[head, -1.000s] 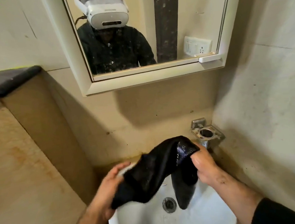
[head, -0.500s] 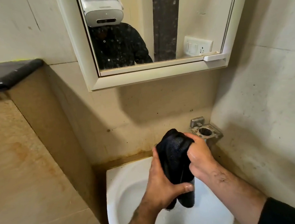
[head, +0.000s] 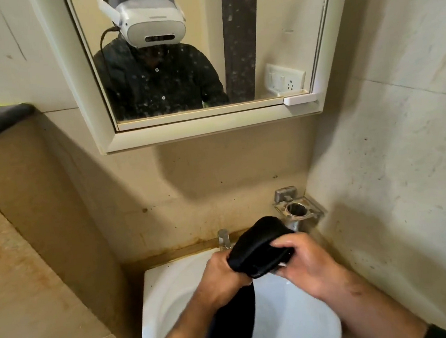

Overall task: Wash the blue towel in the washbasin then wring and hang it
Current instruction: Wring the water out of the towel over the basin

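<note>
Over the white washbasin (head: 168,295), near its back rim, both hands clutch the dark towel (head: 258,246): left hand (head: 220,274) and right hand (head: 303,264) curled tight round it, a tail hanging down.

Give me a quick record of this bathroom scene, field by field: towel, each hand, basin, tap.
towel: dark towel bunched above the basin, one end hanging down
left hand: left hand grips the towel's left part
right hand: right hand grips the bunched end
basin: white washbasin below both hands
tap: metal tap at the back rim; no water seen running
</note>
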